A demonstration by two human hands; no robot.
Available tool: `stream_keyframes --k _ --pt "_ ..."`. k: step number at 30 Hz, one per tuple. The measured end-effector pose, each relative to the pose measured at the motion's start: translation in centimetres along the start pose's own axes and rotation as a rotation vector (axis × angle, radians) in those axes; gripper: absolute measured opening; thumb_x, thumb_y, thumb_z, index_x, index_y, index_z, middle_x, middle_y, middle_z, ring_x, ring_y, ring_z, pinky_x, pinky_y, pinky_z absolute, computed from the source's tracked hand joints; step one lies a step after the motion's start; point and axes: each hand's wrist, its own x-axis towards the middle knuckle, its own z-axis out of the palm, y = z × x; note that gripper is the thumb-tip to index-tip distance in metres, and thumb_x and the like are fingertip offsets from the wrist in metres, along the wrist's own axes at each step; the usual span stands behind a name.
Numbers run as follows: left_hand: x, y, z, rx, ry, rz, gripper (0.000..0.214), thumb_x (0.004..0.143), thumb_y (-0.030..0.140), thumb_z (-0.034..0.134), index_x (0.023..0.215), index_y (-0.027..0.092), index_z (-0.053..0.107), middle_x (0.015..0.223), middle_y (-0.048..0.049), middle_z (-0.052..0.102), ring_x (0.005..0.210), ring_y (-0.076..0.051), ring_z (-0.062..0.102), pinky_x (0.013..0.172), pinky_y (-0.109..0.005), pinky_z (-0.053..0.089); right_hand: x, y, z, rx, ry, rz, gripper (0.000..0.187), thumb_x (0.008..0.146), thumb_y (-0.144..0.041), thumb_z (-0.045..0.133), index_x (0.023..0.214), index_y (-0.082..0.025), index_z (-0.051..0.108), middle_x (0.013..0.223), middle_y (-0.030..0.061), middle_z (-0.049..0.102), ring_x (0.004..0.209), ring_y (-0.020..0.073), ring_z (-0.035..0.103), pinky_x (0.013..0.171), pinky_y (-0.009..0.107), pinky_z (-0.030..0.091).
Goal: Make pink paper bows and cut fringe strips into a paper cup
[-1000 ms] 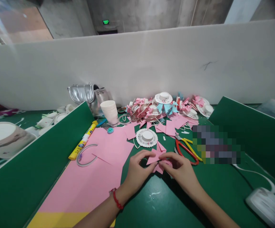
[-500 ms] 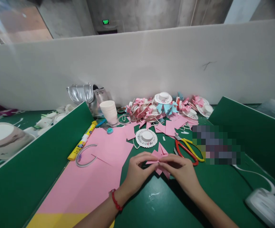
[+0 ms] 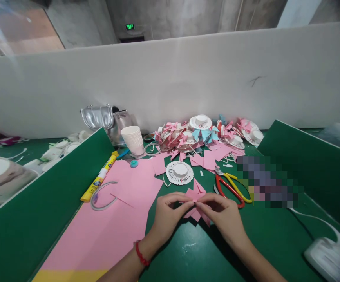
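Between both hands, over the green table point(image 3: 193, 250), is a pink folded paper bow point(image 3: 197, 188). My left hand point(image 3: 171, 213) pinches it near the middle from the left, thumb and forefinger closed. From the right, my right hand point(image 3: 224, 211) pinches the same spot, its fingertips almost touching the left ones. Pointed paper flaps stick out above and below the fingers; the centre is partly covered. Just beyond the hands lies a small white paper hat point(image 3: 180, 172) with a fringed brim and a string. Red-handled scissors point(image 3: 230, 192) lie right of the bow.
Yellow-handled pliers or scissors point(image 3: 240, 188) lie beside the red ones. Pink paper sheets point(image 3: 123, 227), a yellow glue tube point(image 3: 99, 178) and a grey ring point(image 3: 93, 199) are at left. Stacked paper cups point(image 3: 132, 141) and a pile of decorated hats point(image 3: 176, 137) stand behind. Green dividers point(image 3: 55, 196) flank the table.
The hands stay pinched on the paper bow, with their fingertips slightly lower and the bow's folds a little shifted. The whole view has moved slightly; the other things lie as before.
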Motion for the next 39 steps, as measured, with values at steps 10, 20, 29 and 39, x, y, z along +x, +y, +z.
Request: stream_keyframes --k 10,20,29,39 --pt "1.1 0.0 1.3 -0.096 0.079 -0.087 0.006 0.053 0.017 0.073 0.057 0.017 0.067 0.061 -0.0016 0.068 0.062 -0.016 0.062 0.061 -0.026 0.05 0.6 0.3 -0.5 0.003 0.045 0.013 0.01 0.063 -0.025 0.07 0.057 -0.017 0.068 0.057 0.003 0.068 0.056 0.0189 0.063 0.053 0.027 0.051" --pt "1.2 -0.2 1.0 -0.181 0.071 -0.114 0.005 0.055 0.015 0.072 0.053 0.018 0.068 0.06 0.0004 0.068 0.06 -0.012 0.06 0.062 -0.022 0.048 0.7 0.8 -0.8 -0.035 0.043 -0.036 0.004 0.063 -0.017 0.068 0.062 -0.02 0.07 0.061 0.0031 0.07 0.055 0.0183 0.062 0.05 0.027 0.049" --pt "1.0 -0.5 1.0 -0.242 0.036 -0.171 0.005 0.057 0.019 0.072 0.058 0.017 0.068 0.059 -0.0001 0.068 0.056 -0.012 0.06 0.056 -0.021 0.047 0.5 0.8 -0.8 -0.061 0.028 -0.133 0.007 0.065 -0.015 0.063 0.06 -0.019 0.066 0.062 0.003 0.065 0.057 0.0171 0.058 0.054 0.028 0.047" --pt "0.7 -0.5 1.3 -0.258 0.114 -0.162 0.009 0.054 0.017 0.074 0.058 0.016 0.066 0.06 -0.0009 0.068 0.059 -0.014 0.062 0.06 -0.024 0.049 0.1 0.8 -0.2 -0.026 0.103 -0.067 0.004 0.063 -0.015 0.063 0.06 -0.018 0.064 0.061 0.0033 0.066 0.058 0.0173 0.06 0.056 0.028 0.05"
